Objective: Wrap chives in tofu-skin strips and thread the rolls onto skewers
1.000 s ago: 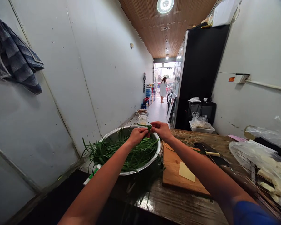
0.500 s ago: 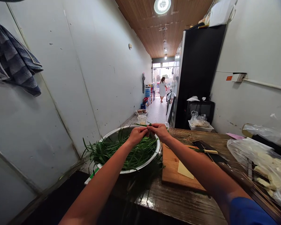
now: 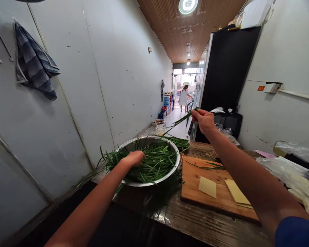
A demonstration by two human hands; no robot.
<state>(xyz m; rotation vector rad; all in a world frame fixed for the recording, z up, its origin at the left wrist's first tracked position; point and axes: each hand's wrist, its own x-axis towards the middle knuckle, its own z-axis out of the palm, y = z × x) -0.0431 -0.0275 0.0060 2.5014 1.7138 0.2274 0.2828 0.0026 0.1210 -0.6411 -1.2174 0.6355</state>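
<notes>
A steel bowl full of green chives stands on the wooden table. My left hand rests on the chives inside the bowl, fingers curled down into them. Raised above the table's far end, my right hand pinches a single long chive strand that trails down to the left. A small bundle of chives lies on the table just behind the bowl.
A wooden cutting board with thin yellow squares lies right of the bowl. Plastic bags sit at the right. A towel hangs on the left wall. A black fridge stands behind; a person is far down the corridor.
My hands were together over the bowl's far rim; now the right hand has lifted up and right with a chive strand, and the left hand has dropped into the bowl.
</notes>
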